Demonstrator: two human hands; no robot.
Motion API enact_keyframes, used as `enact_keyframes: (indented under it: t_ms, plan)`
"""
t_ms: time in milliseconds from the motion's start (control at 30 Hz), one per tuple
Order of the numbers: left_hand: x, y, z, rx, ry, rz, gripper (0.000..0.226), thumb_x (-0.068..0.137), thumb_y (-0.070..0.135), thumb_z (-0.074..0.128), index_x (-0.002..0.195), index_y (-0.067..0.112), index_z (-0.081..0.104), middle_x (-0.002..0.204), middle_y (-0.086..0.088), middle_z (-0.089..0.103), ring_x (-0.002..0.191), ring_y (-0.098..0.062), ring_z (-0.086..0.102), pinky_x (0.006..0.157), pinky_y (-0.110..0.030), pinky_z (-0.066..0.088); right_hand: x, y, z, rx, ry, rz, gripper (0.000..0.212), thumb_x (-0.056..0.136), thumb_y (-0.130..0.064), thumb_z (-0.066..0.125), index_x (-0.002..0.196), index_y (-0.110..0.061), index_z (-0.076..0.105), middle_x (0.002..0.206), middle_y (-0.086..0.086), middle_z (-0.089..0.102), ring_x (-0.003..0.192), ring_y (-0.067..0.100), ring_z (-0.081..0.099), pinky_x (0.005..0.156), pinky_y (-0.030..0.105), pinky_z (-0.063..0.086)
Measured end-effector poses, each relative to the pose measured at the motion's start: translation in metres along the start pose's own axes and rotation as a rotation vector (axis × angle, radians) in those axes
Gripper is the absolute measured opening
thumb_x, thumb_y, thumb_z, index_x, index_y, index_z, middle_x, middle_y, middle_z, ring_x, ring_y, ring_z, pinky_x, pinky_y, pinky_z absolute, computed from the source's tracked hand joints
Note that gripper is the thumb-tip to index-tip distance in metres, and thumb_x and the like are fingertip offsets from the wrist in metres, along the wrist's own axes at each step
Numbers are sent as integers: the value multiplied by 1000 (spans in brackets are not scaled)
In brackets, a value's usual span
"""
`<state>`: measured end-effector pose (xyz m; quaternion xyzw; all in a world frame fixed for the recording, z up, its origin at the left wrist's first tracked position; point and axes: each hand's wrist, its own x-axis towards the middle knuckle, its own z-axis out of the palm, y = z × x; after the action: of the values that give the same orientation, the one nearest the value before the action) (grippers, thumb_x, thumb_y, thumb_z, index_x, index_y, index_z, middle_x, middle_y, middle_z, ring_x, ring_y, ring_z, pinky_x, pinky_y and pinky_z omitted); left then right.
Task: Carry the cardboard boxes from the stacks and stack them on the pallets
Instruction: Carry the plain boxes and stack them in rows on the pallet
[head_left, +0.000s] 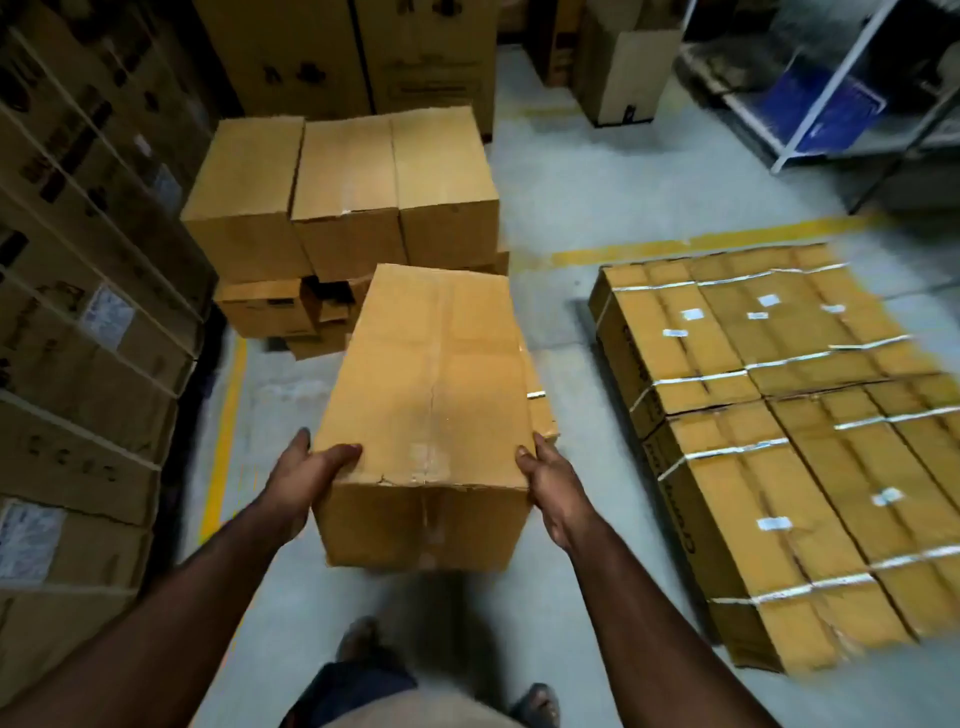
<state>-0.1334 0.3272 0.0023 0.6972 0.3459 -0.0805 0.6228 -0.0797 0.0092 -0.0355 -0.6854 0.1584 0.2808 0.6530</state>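
Box (431, 395) in the air, held between your two hands at its near end: that is where the task's thing is, clear of the floor and carried out ahead of you. Your left hand (306, 473) clasps the near left corner, thumb laid over the top face and fingers down the side; your right hand (545, 483) grips the near right corner the same way, thumb on top. Neither hand is nearer than the other; they sit level across the short edge.

Its long axis runs straight away from your hands, so most of its length lies beyond your grip and its far end points toward the stack of plain cartons (343, 197) ahead and slightly left of your left hand. The strapped boxes (779, 415) lie low, well off to the right of your right hand, with bare floor (561, 332) between. Judging by this, the set-down turns on swinging that far end round toward whichever pile you mean.

No pallet shows under either pile, so you cannot tell which is the source. Your fingertips under the sides are hidden, the bottom of the carton is out of sight, and the right edge of the view is smeared.
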Motion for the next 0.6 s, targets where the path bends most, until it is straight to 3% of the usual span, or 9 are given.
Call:
enact_keyframes:
  t_ms: [33,100,133,233,333,433,533,600]
  plan:
    - [-4,8,21,-34,-71,-59,52,78,35,89,119,23,59,136,-7,64,112,-29,68,103,-49,52,-1,-7,-25,-36,10,-40,44,110,-29,52,153,-31,49,138,-7,66,127,20,61,113,45,48]
    - [-4,19,70,-73,-186,-108,82,64,45,96,131,15,59,125,-9,73,112,-32,70,98,-51,57,-1,-28,-80,-89,34,-116,44,110,-26,51,153,-33,50,136,-9,67,125,16,62,110,42,49]
    - [-3,26,100,-70,-221,-91,84,67,42,95,136,14,57,123,-9,73,112,-32,71,92,-48,59,2,-37,-111,-102,51,-135,43,109,-25,52,152,-35,51,131,-13,68,124,14,62,109,41,50]
    - [4,51,186,-120,-286,-48,53,86,25,82,131,22,54,121,-9,72,103,-28,73,70,-35,63,25,-59,-191,-119,75,-137,48,108,-24,54,147,-52,49,126,-17,69,122,18,63,109,45,50]
    - [37,60,274,-129,-361,-25,67,82,25,85,139,27,49,130,-10,69,110,-27,72,77,-35,63,62,-72,-272,-177,101,-121,48,107,-29,55,135,-67,48,129,-10,70,109,15,67,97,42,57]
    - [62,71,357,-191,-422,-26,77,80,25,88,143,28,44,129,-10,68,114,-27,68,82,-31,63,99,-91,-350,-182,126,-59,51,107,-39,56,149,-63,39,132,-14,62,112,17,60,90,51,61]
    - [94,79,440,-165,-497,-54,104,60,37,99,146,35,43,135,-6,68,125,-29,65,102,-40,55,144,-103,-423,-102,193,-26,52,108,-29,54,151,-56,40,140,-12,54,121,24,57,70,48,65]
    - [114,79,487,-140,-524,-61,102,63,41,99,147,42,40,134,4,69,129,-28,62,103,-45,54,169,-107,-466,-65,235,-34,51,109,-22,53,147,-55,45,137,-11,59,119,26,60,74,53,65]
